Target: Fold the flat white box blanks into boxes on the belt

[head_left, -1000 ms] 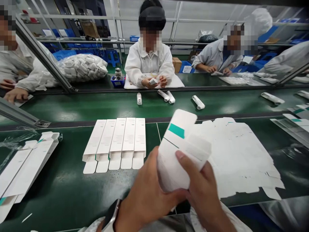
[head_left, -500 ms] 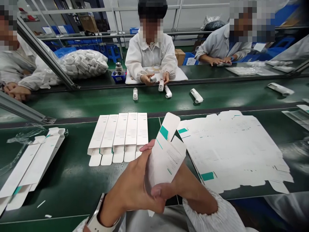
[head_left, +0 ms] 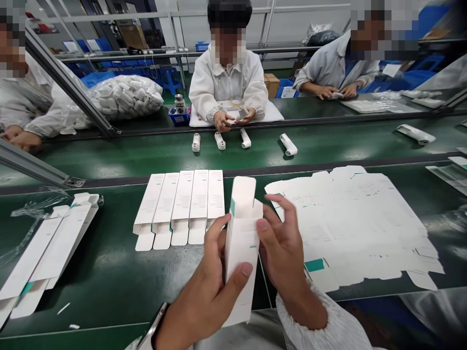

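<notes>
My left hand (head_left: 207, 291) is wrapped round a long white carton (head_left: 241, 243), its thumb across the front. The carton is squared into a tube and held nearly upright, with a long end flap standing up at the top and a short side flap beside it. My right hand (head_left: 286, 253) is at the carton's upper right edge, thumb against it, index finger raised away; its other fingers are partly hidden. Beyond my left hand, several formed white cartons (head_left: 178, 199) lie side by side with lower flaps open. To the right is a stack of flat carton blanks (head_left: 357, 233).
More folded cartons (head_left: 54, 248) lie at left near clear plastic wrap. Several white devices (head_left: 289, 145) rest on the green conveyor belt (head_left: 153, 153). Across it sits a co-worker (head_left: 228, 82) in white, with others either side. A metal frame post (head_left: 69, 78) slants at left.
The carton has turned from tilted and flatter to nearly upright and squared. My right hand has come from behind it to its upper right edge. Devices on the belt have shifted left.
</notes>
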`<state>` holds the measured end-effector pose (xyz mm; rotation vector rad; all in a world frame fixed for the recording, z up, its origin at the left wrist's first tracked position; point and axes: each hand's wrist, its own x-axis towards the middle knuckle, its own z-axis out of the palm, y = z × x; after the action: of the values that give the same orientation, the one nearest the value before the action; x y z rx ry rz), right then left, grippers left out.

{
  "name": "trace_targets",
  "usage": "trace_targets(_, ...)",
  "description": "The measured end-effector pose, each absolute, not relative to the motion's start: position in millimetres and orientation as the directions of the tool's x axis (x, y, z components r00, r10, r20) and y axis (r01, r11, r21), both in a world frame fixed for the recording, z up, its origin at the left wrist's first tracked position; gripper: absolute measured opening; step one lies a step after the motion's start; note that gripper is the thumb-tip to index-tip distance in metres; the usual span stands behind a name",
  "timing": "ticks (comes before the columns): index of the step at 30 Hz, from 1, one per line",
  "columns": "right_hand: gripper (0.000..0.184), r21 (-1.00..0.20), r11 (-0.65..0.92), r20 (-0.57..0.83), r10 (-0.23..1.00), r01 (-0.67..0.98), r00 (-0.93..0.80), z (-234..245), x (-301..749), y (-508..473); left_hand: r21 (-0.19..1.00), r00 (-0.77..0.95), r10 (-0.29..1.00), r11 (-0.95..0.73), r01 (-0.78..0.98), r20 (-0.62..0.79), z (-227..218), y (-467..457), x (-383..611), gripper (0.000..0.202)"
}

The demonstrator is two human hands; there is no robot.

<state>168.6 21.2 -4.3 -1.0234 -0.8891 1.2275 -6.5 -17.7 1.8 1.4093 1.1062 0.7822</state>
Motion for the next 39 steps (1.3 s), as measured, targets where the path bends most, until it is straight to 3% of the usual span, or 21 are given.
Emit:
trace_targets(3, 0.029, -0.971, 0.168, 0.149, 0.982, -0.171, 0.119, -5.4, 166.1, 10.5, 0.997, 0.260, 0.963, 0.075, 0.009, -0.075, -3.6, -14.1, -0.9, 0.082)
trace_targets(7, 0.020, -0.962, 0.274, 0.273, 0.957, 0.003, 0.097, -7.0, 165.7, 5.8, 0.990, 0.224, 0.971, 0.109, -0.085, -0.088, -6.6, -11.4, 1.5, 0.087)
trace_targets(12, 0.021, -0.958, 0.281, 0.275, 0.957, -0.060, 0.093, -8.1, 163.3, 3.9, 0.996, 0.231, 0.972, 0.054, -0.076, -0.035, -2.8, -11.8, -3.9, 0.066)
trace_targets(16, 0.029, -0.949, 0.112, 0.076, 0.989, -0.294, 0.130, 1.7, 161.2, 2.4, 1.000, 0.244, 0.969, 0.021, 0.022, -0.026, -1.9, -14.9, -8.4, 0.051)
trace_targets(20, 0.025, -0.793, -0.204, -0.225, 0.974, -0.575, -0.035, 22.1, 163.0, 5.5, 0.977, 0.266, 0.964, -0.060, 0.205, 0.004, 3.2, -21.0, -11.5, 0.063)
trace_targets(22, 0.043, -0.720, -0.331, -0.321, 0.938, -0.611, -0.129, 30.5, 165.4, 9.1, 0.959, 0.324, 0.946, -0.101, 0.264, 0.011, 10.7, -21.8, -12.9, 0.063)
trace_targets(25, 0.040, -0.698, -0.421, -0.334, 0.907, -0.579, -0.257, 36.2, 169.6, 14.3, 0.945, 0.409, 0.912, -0.139, 0.297, 0.006, 23.4, -19.4, -15.2, 0.052)
trace_targets(29, 0.030, -0.786, -0.340, -0.203, 0.931, -0.517, -0.304, 33.3, 175.0, 14.2, 0.981, 0.425, 0.903, -0.020, 0.191, -0.064, 26.2, -17.0, -18.7, 0.037)
trace_targets(34, 0.021, -0.928, -0.058, 0.032, 0.972, -0.369, -0.234, 26.5, 180.0, 10.8, 0.980, 0.379, 0.922, 0.142, -0.140, -0.079, 18.3, -20.0, -21.6, 0.041)
trace_targets(39, 0.016, -0.952, -0.079, -0.006, 0.971, -0.297, -0.239, 26.7, 181.2, 11.7, 0.986, 0.335, 0.930, 0.164, -0.015, -0.150, 26.7, -19.1, -21.0, 0.053)
